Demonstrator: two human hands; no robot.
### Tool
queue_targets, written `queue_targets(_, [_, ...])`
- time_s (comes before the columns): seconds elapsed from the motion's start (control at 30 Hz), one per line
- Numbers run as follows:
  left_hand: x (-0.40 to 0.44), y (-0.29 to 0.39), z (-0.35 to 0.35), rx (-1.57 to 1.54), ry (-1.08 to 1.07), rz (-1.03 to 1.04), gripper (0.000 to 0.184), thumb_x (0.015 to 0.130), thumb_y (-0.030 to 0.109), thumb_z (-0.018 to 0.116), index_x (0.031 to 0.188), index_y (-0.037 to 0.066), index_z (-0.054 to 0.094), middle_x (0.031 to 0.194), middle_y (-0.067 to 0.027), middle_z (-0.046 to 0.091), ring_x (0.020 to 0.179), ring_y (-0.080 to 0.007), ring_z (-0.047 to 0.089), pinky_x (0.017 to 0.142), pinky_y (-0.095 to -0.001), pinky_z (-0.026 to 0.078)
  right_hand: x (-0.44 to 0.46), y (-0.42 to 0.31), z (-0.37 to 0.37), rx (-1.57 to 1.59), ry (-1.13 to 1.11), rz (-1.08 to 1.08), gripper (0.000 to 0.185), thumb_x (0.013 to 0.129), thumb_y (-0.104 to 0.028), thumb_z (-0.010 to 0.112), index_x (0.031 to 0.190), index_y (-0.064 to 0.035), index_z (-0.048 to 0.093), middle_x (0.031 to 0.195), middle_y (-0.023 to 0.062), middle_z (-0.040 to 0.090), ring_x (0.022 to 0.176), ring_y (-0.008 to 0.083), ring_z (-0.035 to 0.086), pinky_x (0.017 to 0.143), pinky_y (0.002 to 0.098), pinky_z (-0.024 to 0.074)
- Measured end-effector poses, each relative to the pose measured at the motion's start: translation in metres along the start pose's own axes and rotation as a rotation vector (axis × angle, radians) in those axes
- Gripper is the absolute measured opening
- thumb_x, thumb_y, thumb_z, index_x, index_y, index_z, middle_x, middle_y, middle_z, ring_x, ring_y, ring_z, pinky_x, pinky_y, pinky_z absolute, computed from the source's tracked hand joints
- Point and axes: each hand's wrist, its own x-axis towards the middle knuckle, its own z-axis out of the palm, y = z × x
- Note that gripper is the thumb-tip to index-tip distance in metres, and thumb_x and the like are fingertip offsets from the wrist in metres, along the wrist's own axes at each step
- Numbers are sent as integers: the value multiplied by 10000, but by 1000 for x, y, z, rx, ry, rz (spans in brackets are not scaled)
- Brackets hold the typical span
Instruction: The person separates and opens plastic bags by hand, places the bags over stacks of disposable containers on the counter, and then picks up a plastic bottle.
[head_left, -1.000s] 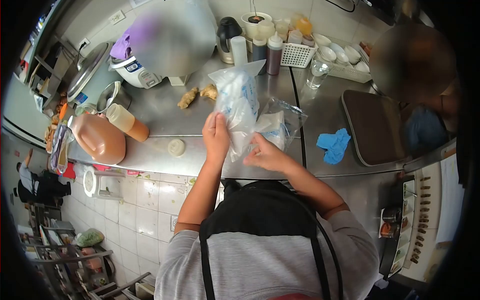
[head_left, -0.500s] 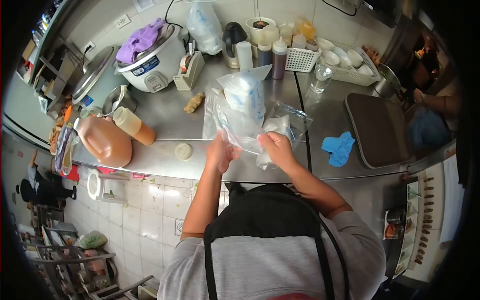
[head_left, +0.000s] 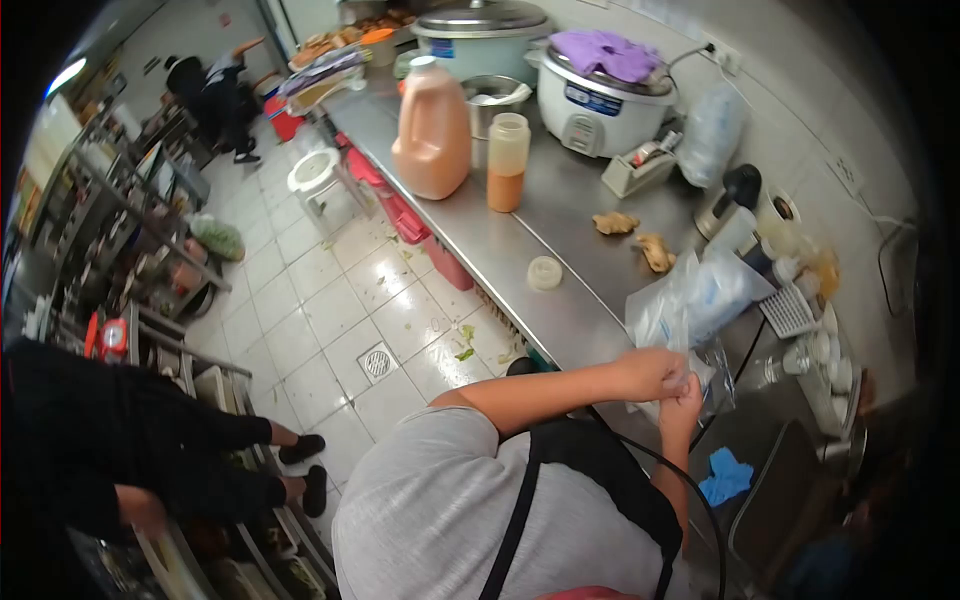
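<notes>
My left hand (head_left: 655, 375) and my right hand (head_left: 682, 403) are close together at the front edge of the steel counter. Both are closed, pinching the gathered top of a clear plastic bag (head_left: 655, 310). A white bundle with blue print (head_left: 715, 300) shows at the bag; whether it lies inside or behind is unclear. More clear plastic film (head_left: 718, 385) lies right beside my hands. Two pieces of ginger root (head_left: 615, 222) rest beyond the bag. A round pale lid (head_left: 544, 272) lies to the left, and a crumpled blue cloth or glove (head_left: 726, 475) is near my right forearm.
An orange-filled jug (head_left: 433, 140) and squeeze bottle (head_left: 507, 170) stand on the counter (head_left: 570, 320). Behind are a rice cooker (head_left: 600, 110) and tape dispenser (head_left: 640, 170). A white stool (head_left: 316, 172) stands on the floor. One person (head_left: 150, 440) is behind me at left, another (head_left: 215, 95) farther off.
My view has swung to the left, so the counter now runs diagonally. My hands were apart on the bag and have come together at its top. A nearby person has come into view.
</notes>
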Motion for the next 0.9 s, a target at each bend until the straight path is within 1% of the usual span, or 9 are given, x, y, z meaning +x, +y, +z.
queue_targets(0.07, [5,2,-3,-205,-140,-18,254,746,281,540,785,31,571,717,-152,564,682,-298,540,630,-362,418,-3,-18,-2,93,-1,129,148,713,-13,547,675,-70,416,657,-30,430,610,42,376,540,198,348])
queue_targets(0.17, [8,-8,3,-226,12,-67,242,768,252,515,743,14,552,727,-165,562,662,-308,534,610,-355,418,-2,-11,-15,111,-3,209,206,720,-18,554,638,-96,382,658,-35,425,612,34,366,550,183,327])
queue_targets(0.27, [7,-9,3,-171,99,-41,254,782,244,498,715,2,539,691,-157,561,612,-259,541,578,-330,418,6,-7,-20,436,14,177,256,726,-45,573,613,-110,354,668,-38,431,602,42,366,550,182,315])
queue_targets(0.37, [4,17,-25,-324,-95,-250,240,775,235,522,710,5,533,619,-115,530,561,-173,519,533,-299,408,8,2,-26,394,-11,109,212,744,-89,587,637,-97,404,679,-35,451,605,48,381,562,183,319])
queue_targets(0.47, [8,-8,-4,-652,-16,-211,231,754,239,562,713,14,522,575,-73,488,535,-112,479,495,-276,390,4,-8,-21,356,-22,239,160,756,-95,583,677,-84,443,689,-33,453,609,42,388,570,180,331])
queue_targets(0.57, [7,-10,3,-391,144,86,238,725,242,604,703,30,499,566,-47,470,502,-113,453,474,-275,377,-2,-24,-7,258,-64,285,102,766,-100,575,736,-61,486,702,-27,476,632,45,421,599,182,356])
queue_targets(0.67, [4,-8,-6,-226,6,-46,257,718,243,610,652,34,477,546,-36,464,507,-119,469,479,-280,380,-5,-27,-4,148,-98,260,74,771,-85,557,789,-41,501,725,-18,500,658,56,453,631,191,381])
queue_targets(0.77, [5,-19,-3,-176,-15,-63,272,740,220,586,596,33,452,521,-27,461,501,-113,481,466,-275,379,-5,1,-22,292,-106,201,53,773,-62,532,787,-39,486,738,-6,512,661,62,463,624,197,390])
queue_targets(0.9, [4,-8,-17,-480,-97,-224,291,775,216,535,572,17,474,501,-39,481,453,-100,473,439,-258,374,8,-8,-30,300,173,212,92,767,-44,513,721,-68,437,701,2,497,619,53,443,581,190,378])
